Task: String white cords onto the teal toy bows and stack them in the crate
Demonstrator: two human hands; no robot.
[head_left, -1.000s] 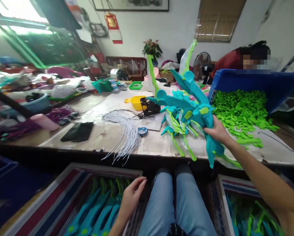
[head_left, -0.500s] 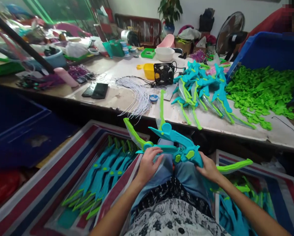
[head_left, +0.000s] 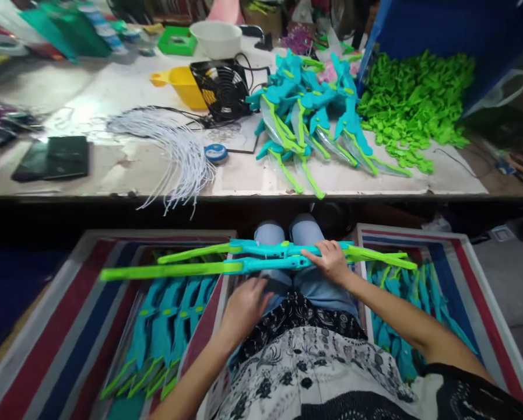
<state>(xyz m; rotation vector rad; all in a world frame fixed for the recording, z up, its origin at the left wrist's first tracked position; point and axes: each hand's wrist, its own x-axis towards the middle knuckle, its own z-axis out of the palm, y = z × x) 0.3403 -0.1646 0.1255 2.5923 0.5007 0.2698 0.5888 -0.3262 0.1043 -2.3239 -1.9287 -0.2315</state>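
Across my lap lies a pair of teal-and-lime plastic toy bows (head_left: 261, 266), side by side and seen nearly edge-on. Their long green limbs stick out to both sides. My right hand (head_left: 333, 263) is wrapped round them right of the middle, thumb toward the left. Just below their left half is my left hand (head_left: 247, 304), apart from them and holding nothing, with loosely bent fingers somewhat blurred. Several similar bows (head_left: 162, 318) lie in rows in the striped bag (head_left: 69, 326) at my left. More teal bows (head_left: 395, 326) fill the striped bag (head_left: 484, 303) at my right.
On the table (head_left: 283, 184) is a heap of teal-and-green bows (head_left: 318, 111). Small green parts (head_left: 418, 99) spill from a blue bin (head_left: 412, 26). White cords (head_left: 178, 157), a tape roll (head_left: 216, 153), a black fan (head_left: 221, 90) and a yellow scoop (head_left: 185, 87) lie to the left.
The bows have turned from a tilted, crossed position to lying nearly level and side by side. My left hand has come off them; my right hand has shifted left along them. The view has tipped downward.
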